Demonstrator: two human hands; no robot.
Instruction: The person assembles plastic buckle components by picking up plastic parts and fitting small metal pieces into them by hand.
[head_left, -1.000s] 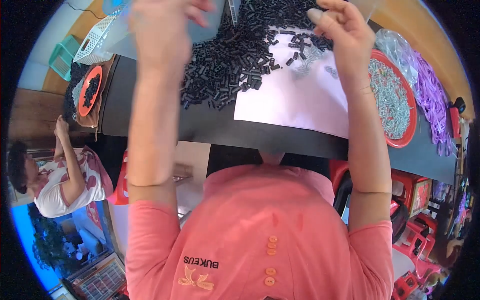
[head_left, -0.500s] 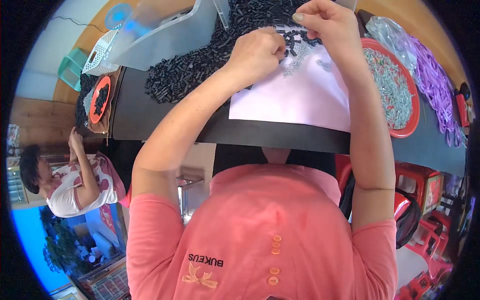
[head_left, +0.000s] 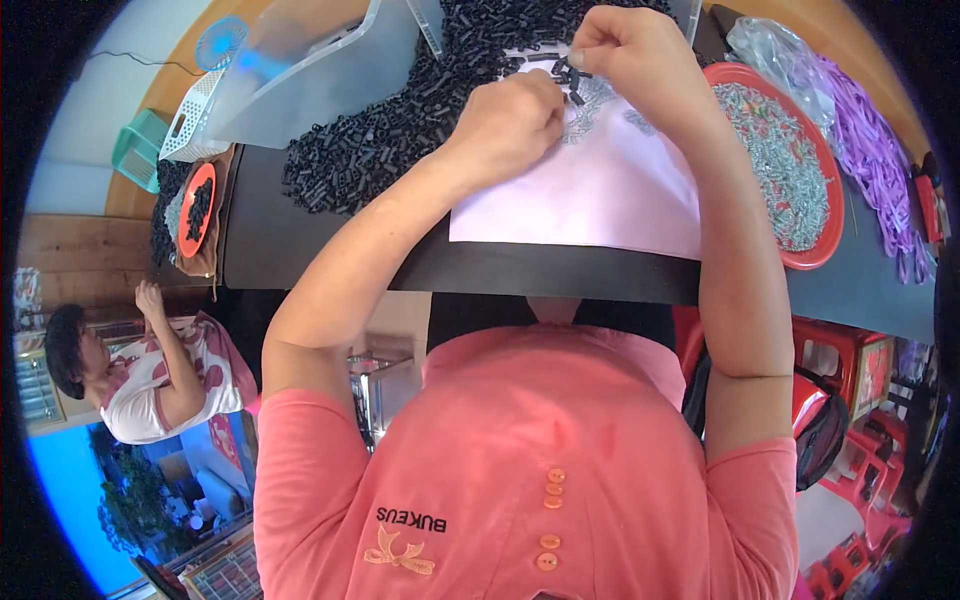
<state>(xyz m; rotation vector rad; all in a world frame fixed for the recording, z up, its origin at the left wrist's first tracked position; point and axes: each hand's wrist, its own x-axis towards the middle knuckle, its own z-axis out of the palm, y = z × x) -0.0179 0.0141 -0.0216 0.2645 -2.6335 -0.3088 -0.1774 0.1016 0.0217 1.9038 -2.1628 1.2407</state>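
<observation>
My left hand and my right hand meet over the far end of a pale pink sheet on a black table. The right hand pinches a small black plastic piece between thumb and fingers. The left hand's fingers are curled tight close beside it, and what they hold is hidden. A little heap of small silver metal parts lies on the sheet under both hands. A big pile of black plastic pieces spreads over the table to the left and beyond.
A red tray of silver parts sits at the right, with purple bands beyond it. A clear plastic bin, a white basket and a small orange dish stand at the left. Another person sits at lower left.
Both hands came down from the far edge of the view and closed together over the sheet. The view has tilted so the table sits higher and the bin shows at left.
</observation>
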